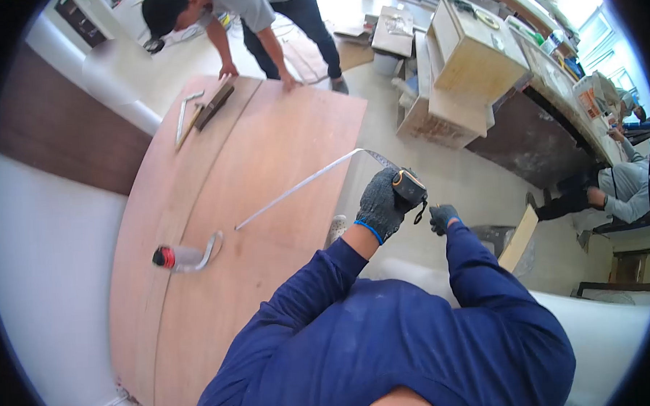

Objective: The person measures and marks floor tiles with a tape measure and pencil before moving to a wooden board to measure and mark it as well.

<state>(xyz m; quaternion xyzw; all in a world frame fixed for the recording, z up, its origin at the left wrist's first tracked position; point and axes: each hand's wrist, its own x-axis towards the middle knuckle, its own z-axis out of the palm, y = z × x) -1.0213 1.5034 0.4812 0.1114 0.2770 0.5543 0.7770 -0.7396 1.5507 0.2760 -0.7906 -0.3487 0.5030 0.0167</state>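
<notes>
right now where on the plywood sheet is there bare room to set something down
Bare: the brown plywood sheet between the silver tape blade and the co-worker's hands; also the near end below the red-capped clear bottle. Crowded: far left corner, with wooden block and metal square.

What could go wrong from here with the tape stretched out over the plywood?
1. The blade kinks sharply near the case in the left hand. It may buckle or snap back toward the gloves.
2. Its tip seems hooked on nothing on the plywood, so it could slide and spoil a reading.
3. A co-worker's hands press on the far edge. A push might shift the sheet.
</notes>
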